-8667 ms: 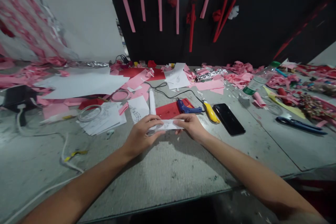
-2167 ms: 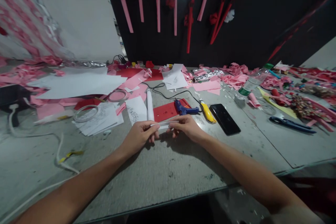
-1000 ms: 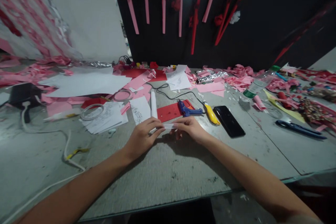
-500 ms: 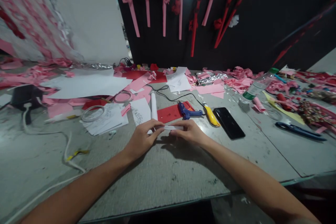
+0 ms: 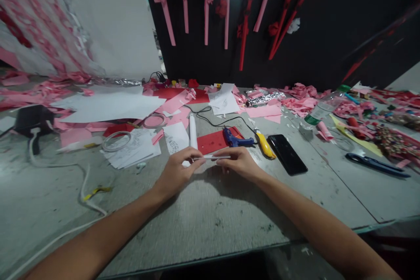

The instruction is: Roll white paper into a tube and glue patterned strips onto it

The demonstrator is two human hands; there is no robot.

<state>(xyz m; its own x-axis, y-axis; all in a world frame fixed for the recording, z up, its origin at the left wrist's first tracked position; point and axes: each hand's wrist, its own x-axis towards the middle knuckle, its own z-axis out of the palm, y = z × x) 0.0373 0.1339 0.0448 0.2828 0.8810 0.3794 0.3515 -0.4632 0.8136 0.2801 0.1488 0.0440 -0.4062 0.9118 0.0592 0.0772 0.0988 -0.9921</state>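
Note:
Between my two hands is a thin white strip of paper (image 5: 211, 157), seen nearly edge-on. My left hand (image 5: 179, 168) pinches its left end between thumb and fingers. At the other end, the thumb and fingers of my right hand (image 5: 239, 164) close on it. Just beyond my fingers a rolled white paper tube (image 5: 193, 132) lies on the table. Behind my right hand a red sheet (image 5: 213, 141) lies flat, with a blue glue gun (image 5: 236, 138) on it. To the right are a yellow-handled tool (image 5: 265, 145) and a black phone (image 5: 287, 154).
Printed papers (image 5: 131, 148) and a clear tape-like ring (image 5: 116, 141) lie left. A white cable (image 5: 65, 165) runs from a black adapter (image 5: 34, 120). Dark blue scissors (image 5: 377, 165) and a plastic bottle (image 5: 323, 107) are right. Pink scraps (image 5: 302, 96) cover the back.
The white strip has tilted in my fingers and now looks thinner, more edge-on. Both hands keep nearly the same place and grip.

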